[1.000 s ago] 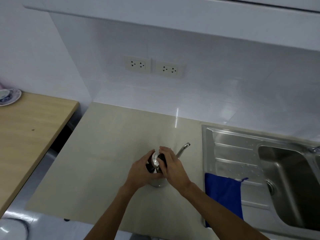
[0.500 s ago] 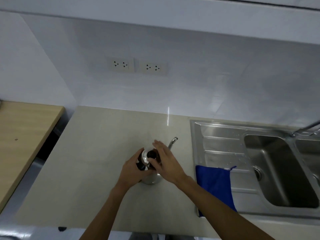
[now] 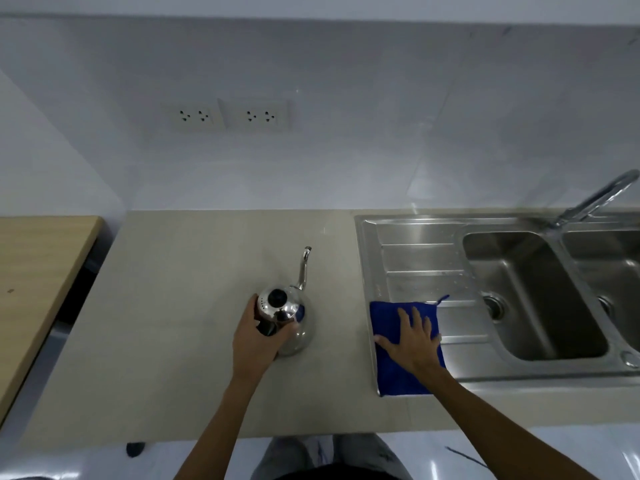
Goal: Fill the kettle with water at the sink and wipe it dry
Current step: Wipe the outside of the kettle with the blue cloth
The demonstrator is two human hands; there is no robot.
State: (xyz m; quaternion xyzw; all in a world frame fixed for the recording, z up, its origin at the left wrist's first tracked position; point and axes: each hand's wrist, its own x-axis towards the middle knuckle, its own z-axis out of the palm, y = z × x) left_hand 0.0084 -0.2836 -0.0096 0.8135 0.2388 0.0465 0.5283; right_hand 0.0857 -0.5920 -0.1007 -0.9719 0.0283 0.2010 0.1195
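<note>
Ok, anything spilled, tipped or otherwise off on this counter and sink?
Nothing stands out. The kettle stands upright on the counter with its lid on, gripped by the left hand. The right hand lies flat on the blue cloth on the sink drainboard. Only small droplets there.

One kettle (image 3: 289, 323) stands on the counter (image 3: 180, 306), with one lid knob (image 3: 277, 298) and one spout (image 3: 304, 268). One blue cloth (image 3: 391, 375) lies on the sink's drainboard. Two hands are in view: the left hand (image 3: 254, 341) and the right hand (image 3: 414, 339). There is one sink (image 3: 415, 244) unit with two basins (image 3: 533, 292), each with one drain (image 3: 494, 306), so two drains. One tap (image 3: 599, 197) rises behind them. Two socket plates (image 3: 193, 116) sit on the wall, each with two outlets, four in all. One wooden table (image 3: 34, 271) stands at the left.
</note>
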